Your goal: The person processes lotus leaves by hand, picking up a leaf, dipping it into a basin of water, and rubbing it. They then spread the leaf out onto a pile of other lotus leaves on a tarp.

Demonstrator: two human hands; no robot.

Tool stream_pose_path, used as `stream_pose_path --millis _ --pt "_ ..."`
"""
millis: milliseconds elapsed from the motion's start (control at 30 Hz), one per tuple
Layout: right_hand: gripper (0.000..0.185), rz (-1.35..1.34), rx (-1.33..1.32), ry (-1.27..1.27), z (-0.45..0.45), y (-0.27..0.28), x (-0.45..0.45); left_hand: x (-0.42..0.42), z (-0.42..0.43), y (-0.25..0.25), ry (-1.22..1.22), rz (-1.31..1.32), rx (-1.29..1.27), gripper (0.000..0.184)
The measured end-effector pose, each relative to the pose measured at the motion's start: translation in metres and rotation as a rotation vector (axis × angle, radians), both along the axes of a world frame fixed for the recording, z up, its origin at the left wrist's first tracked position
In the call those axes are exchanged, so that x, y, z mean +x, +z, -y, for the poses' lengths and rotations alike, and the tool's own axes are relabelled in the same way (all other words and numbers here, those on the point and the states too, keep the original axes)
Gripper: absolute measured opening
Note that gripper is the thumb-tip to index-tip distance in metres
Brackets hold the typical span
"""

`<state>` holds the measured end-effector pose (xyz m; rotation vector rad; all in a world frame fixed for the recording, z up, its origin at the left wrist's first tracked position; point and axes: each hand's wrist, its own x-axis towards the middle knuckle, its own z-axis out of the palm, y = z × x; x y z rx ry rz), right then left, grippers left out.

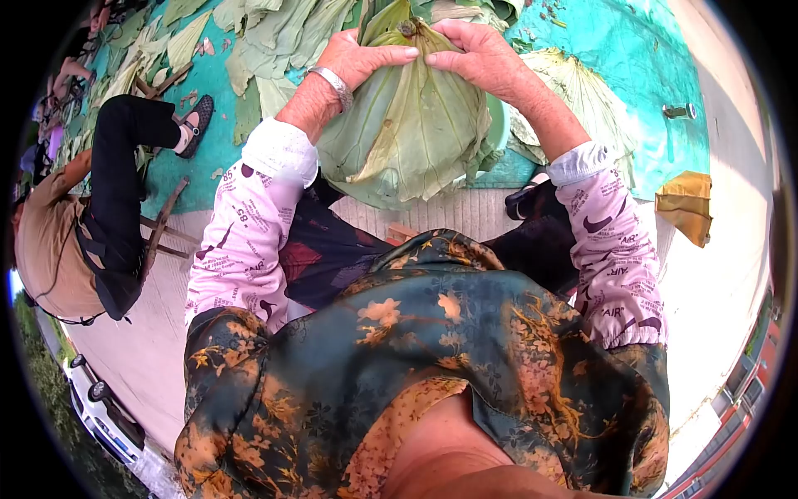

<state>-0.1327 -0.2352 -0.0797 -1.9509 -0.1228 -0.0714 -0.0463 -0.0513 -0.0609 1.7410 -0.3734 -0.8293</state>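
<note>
- While the leaf bundle (pixel 407 133) is standing up in front of the lap, the left hand (pixel 351 62) and the right hand (pixel 482 62) are gripping its top, one on either side of the knobbly stem end (pixel 408 28).
- Both thumbs are pressing on the near face, their tips almost meeting; the other fingers are reaching behind, partly hidden, so how tightly they are pinching I cannot tell.
- Good handling is probably depending on matched pressure: the thumbs should be bearing evenly beside the stem end, where the ribs are gathering and the leaf is likely offering most strength.
- The broad lower part is looking dry and papery, so neither hand should be tugging sideways; a sharp pull could be splitting it between ribs.
- Whether the ragged lower edge is resting on anything I cannot tell; if it is hanging free, the hands should be carrying its weight together.
- A pale green rim (pixel 500 125) is showing just behind the bundle's right side, so any turning should be gentle there.
- Another leaf (pixel 578 91) is lying on the teal sheet (pixel 644 50) beside the right forearm, which should be avoiding crushing it.
</note>
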Motion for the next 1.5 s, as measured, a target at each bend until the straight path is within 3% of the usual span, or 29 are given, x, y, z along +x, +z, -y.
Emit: stream_pose_path --millis 100,200,267,367,467,533,800,900,1000,1100,1133,1233,1333,1500 --pt "0.029 -0.104 0.140 -0.009 0.003 0.012 -0.001 0.006 -0.001 -0.002 0.126 -0.016 -0.139 0.054" --pt "0.028 -0.158 0.332 0.058 -0.003 0.022 -0.004 0.007 -0.002 0.001 0.176 -0.096 -0.090 0.058" --pt "0.027 -0.189 0.280 0.058 -0.003 0.015 0.000 0.003 0.000 0.007 0.087 -0.255 -0.129 0.066" --pt "0.024 -0.179 0.159 0.040 -0.012 0.009 0.002 -0.005 0.003 0.005 -0.146 -0.049 -0.170 0.061" --pt "0.032 -0.050 -0.149 0.004 -0.017 0.017 0.000 -0.008 0.010 -0.005 0.032 0.036 -0.146 0.045" --pt "0.035 0.011 -0.195 -0.040 -0.016 0.013 -0.001 -0.007 0.016 -0.006 0.113 0.082 -0.132 0.036" --pt "0.049 0.082 -0.313 -0.122 -0.023 -0.001 -0.002 -0.006 0.015 -0.009 0.132 0.154 -0.202 0.034" --pt "0.048 0.105 -0.331 -0.137 -0.025 0.000 -0.004 -0.004 0.016 -0.009 0.165 0.205 -0.188 0.032" --pt "0.043 -0.155 -0.302 -0.218 -0.019 -0.002 -0.005 0.002 0.009 0.000 0.261 0.190 -0.185 0.034" --pt "0.035 -0.205 -0.406 -0.121 -0.001 -0.009 -0.004 0.008 0.003 0.006 0.345 0.188 -0.223 0.035" --pt "0.027 -0.206 -0.415 -0.101 -0.002 -0.007 -0.004 0.012 0.000 0.004 0.352 0.195 -0.209 0.035" --pt "0.024 -0.036 -0.587 -0.127 -0.004 -0.019 -0.009 0.014 -0.004 0.007 0.355 0.216 -0.185 0.036" --pt "0.023 -0.060 -0.640 -0.104 0.007 -0.019 -0.017 0.019 -0.007 0.014 0.377 0.220 -0.148 0.038" --pt "0.017 -0.213 -0.278 -0.005 0.028 -0.008 -0.014 0.033 -0.018 0.009 0.444 0.240 -0.183 0.046"
